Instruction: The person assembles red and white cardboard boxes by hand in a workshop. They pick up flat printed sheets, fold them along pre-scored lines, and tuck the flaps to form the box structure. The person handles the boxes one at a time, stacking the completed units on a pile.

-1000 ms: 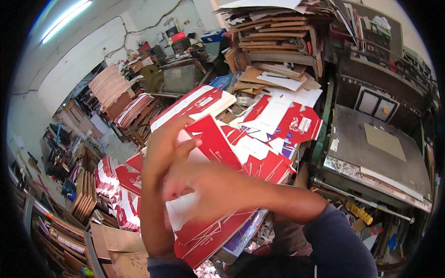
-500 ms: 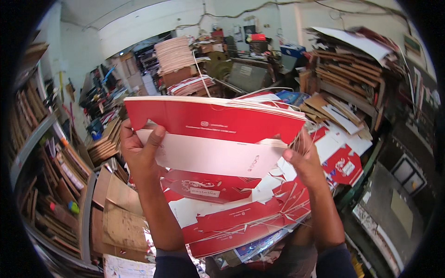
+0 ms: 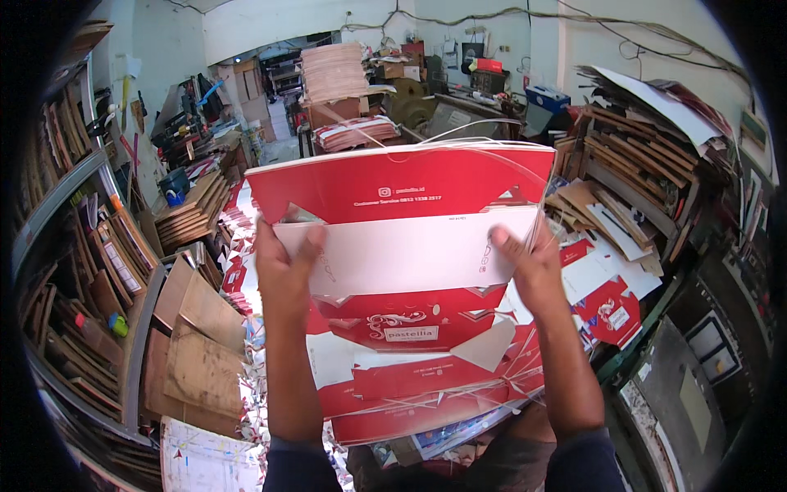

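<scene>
Between my two hands a stack of die-cut red-and-white cardboard box blanks [image 3: 393, 184] is held upright, printed side toward me. My left hand [image 3: 287, 258] grips its left side, thumb on the white panel. On the opposite side my right hand [image 3: 529, 262] does the same; the fingers behind the stack are mostly hidden. Thin pale strings [image 3: 467, 135] loop over the top edge and run down by my right hand. Below lie more red-and-white blanks [image 3: 410, 424], with strands of string across them.
Wooden boards fill a metal rack [image 3: 139, 353] on the left. Cardboard sheets [image 3: 205, 369] lean beside it. On the right are a pile of boards [image 3: 639, 152], loose red-and-white blanks [image 3: 607, 312] and a dark machine [image 3: 680, 394]. A tall paper stack [image 3: 334, 74] stands at the back.
The held stack has turned from slanting down on the right to nearly level, its upper edge rising at the right. The whole view has shifted. Both hands keep their grip.
</scene>
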A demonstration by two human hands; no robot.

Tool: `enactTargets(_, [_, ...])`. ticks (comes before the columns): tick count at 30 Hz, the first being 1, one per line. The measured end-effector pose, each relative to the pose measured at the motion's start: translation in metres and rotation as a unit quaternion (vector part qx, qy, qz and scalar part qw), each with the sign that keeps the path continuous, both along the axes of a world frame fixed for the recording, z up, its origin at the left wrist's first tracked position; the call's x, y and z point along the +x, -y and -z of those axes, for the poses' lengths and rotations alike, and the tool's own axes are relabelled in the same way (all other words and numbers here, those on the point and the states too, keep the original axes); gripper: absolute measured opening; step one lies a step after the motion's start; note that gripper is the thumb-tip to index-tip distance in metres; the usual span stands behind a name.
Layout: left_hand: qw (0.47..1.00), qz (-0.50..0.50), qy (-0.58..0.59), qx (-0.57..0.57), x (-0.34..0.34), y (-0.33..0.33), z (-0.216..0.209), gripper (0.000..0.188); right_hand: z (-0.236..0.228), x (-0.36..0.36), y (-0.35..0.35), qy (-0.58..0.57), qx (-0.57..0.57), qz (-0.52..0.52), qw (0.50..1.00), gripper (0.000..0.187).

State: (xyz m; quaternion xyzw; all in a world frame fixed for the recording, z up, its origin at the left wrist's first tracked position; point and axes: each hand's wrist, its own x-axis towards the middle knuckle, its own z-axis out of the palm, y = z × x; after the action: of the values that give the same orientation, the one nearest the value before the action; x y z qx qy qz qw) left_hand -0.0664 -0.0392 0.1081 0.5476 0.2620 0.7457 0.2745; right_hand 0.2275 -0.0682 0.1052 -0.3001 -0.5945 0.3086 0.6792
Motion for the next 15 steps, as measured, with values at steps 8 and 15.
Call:
enactTargets(8, [0.997, -0.038, -0.062, -0.025, 0.016, -0.010, -0.020, 0.041, 0.010, 0.001, 0.004, -0.016, -0.062, -0.010, 0.998, 0.054])
enactTargets(15, [0.995, 0.027, 0.089, 0.024, -0.017, -0.050, -0.068, 0.045, 0.077, 0.043, 0.008, 0.320, -0.195, -0.134, 0.917, 0.056])
